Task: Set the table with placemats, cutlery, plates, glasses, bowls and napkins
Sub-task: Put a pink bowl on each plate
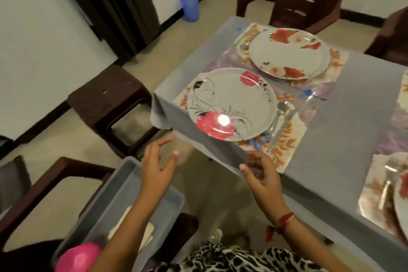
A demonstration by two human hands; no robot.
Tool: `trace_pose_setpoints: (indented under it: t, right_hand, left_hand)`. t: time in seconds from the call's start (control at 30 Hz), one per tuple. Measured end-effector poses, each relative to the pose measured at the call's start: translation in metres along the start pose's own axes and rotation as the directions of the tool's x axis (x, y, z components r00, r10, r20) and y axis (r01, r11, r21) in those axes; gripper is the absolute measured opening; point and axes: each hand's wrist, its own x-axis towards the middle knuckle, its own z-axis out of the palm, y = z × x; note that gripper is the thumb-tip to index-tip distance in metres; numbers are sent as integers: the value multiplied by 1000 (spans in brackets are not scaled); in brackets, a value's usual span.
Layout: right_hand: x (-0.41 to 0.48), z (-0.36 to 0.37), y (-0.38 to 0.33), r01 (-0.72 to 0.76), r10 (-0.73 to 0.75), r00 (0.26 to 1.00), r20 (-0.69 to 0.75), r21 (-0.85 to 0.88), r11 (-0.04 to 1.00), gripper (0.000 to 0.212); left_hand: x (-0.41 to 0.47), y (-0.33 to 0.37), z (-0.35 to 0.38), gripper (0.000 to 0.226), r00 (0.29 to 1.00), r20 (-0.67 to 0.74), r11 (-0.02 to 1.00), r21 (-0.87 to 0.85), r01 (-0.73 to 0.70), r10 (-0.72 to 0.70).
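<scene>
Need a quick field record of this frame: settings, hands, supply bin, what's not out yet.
near setting: near plate on near placemat; spoon and knife right of the plate
far setting: far plate on far placemat
right-edge setting: third plate, cropped; blurred fork beside it
left hand: open, empty, above the bin's far end
right hand: open, empty, at the tablecloth's hanging edge; contact unclear
bin: grey, left of the person; pink bowl at its near end
not seen on table: glasses, bowls, napkins
</scene>
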Motion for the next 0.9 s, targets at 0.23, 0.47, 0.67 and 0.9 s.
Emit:
trace_pose_setpoints:
  t: [0.23,0.47,0.67,0.9]
  right_hand:
    - [-29,54,-8,11,-7,988,157,-25,1000,22]
    - [-98,118,-8,-37,65,967,245,-117,992,22]
    - [-152,192,-15,-3,57,901,431,-125,992,20]
    - [-193,286,-13,24,98,780,618,-186,982,26]
  left_hand:
    - [-35,-46,-91,26,972,-210,990,68,125,-108]
    - [-111,-97,-162,26,958,-220,980,36,198,-186]
    - [-190,-142,-227,29,897,-303,944,-37,327,-323]
    - [-246,-196,-265,43,765,-377,833,-30,553,-522]
